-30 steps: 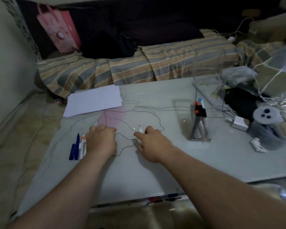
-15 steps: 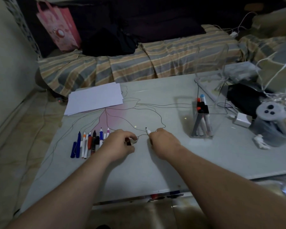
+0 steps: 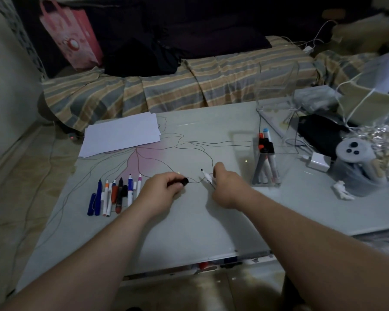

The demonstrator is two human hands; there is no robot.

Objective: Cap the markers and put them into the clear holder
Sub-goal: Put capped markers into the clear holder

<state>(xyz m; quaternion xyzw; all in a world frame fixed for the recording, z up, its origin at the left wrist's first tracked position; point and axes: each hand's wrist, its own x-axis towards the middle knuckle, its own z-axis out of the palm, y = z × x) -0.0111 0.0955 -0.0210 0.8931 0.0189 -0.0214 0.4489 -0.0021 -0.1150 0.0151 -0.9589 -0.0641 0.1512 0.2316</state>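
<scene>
Centre of frame: the uncapped black marker (image 3: 208,178), tip pointing to the upper left, is grasped in the grip of the right hand (image 3: 225,187), just above the tabletop (image 3: 189,232). Facing it, a little to the left, the black cap (image 3: 182,182) is pinched in the grip of the left hand (image 3: 158,189), its open end turned toward the tip; cap and tip are near but apart. We note the change over the last second: the left hand, which had lain flat over the loose pens, has drawn back with the cap, and the right hand has lifted the marker and levelled it, so the two parts now stand almost in line. We judge the capping of this marker to be about to begin, needing only a short push together along the marker's axis.

Left of centre, the row of loose markers (image 3: 117,194) is now uncovered on the tabletop, several of them uncapped with caps lying alongside, so most of the task remains. Right of centre, the clear holder (image 3: 265,169) stands upright and already carries a few capped markers. Upper left of the tabletop, a stack of white paper (image 3: 121,133) lies flat, well apart from both hands
</scene>
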